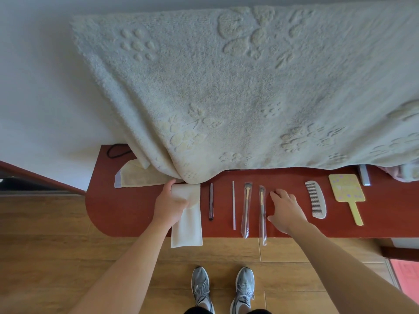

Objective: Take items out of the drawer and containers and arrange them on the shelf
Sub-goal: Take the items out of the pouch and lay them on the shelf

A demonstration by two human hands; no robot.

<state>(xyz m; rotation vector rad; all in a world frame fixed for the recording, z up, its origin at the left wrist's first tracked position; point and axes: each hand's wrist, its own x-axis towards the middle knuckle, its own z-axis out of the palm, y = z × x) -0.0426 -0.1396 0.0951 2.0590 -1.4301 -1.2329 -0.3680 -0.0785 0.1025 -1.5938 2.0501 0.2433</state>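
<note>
Left grip: your left hand (174, 201) holds the folded white cloth (188, 225), thumb laid across its far end and fingers curled over its middle.
Right grip: your right hand (286, 209) is wide, fingers splayed and lightly bent, the tips down on the shelf (127, 211) just right of the second bagged brush (262, 214).
Arms: both your forearms are bare and reach forward from the lower corners, converging on the shelf.
Cloth: it lies lengthwise across the shelf, near end hanging over the front edge, far end meeting the hem of the large patterned towel (249, 87).
Row to the right: a dark stick (211, 201), a thin white rod (233, 205), a first bagged brush (246, 209), then the second, all parallel and apart.
Beyond your right hand: a pale comb (315, 199) and a yellow hand mirror (347, 189).
Left of the cloth: a beige cloth (136, 175) half under the towel, with a black cord (115, 150) behind it.
Shelf: red-brown, with a rounded left end.
Room: white wall behind the towel, wood-look floor tiles (56, 223), your grey shoes (200, 288) below the shelf, and a red mat (405, 275) at the right.
</note>
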